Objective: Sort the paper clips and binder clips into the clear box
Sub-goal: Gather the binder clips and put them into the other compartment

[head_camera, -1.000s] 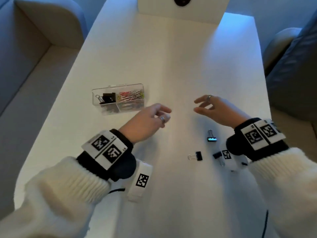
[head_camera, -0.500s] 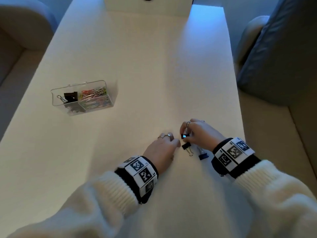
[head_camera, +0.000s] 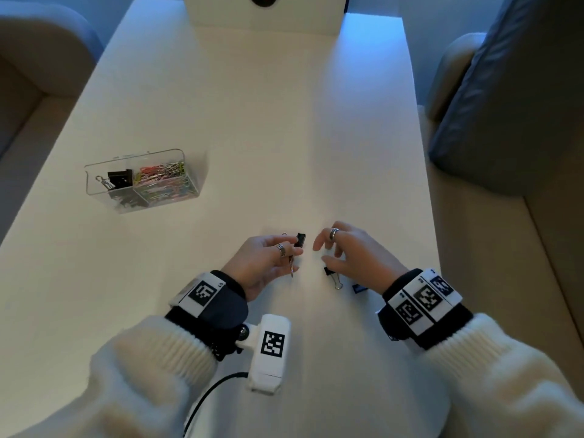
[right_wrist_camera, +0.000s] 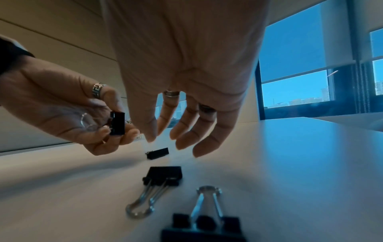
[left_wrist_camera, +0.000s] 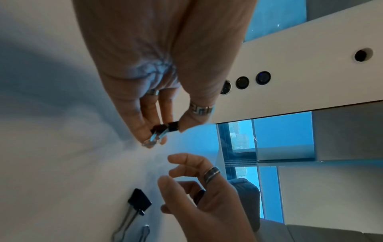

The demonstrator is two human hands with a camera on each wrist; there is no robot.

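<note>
Left hand (head_camera: 265,263) pinches a binder clip (head_camera: 300,240); right hand (head_camera: 354,254) hovers, fingers loose.
The right wrist hides most of a third clip (head_camera: 359,288) on the table (head_camera: 284,137).

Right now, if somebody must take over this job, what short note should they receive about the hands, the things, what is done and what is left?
Left hand: pinches one black binder clip above the table.
Right hand: open, holds nothing, hovers over the loose clips.
Clear box: far left on the table; binder clips in its left compartment, coloured paper clips in its right.
Done: paper clips appear sorted; no loose ones visible.
Left: carry the held clip to the left compartment, then the three loose binder clips on the table.
</note>
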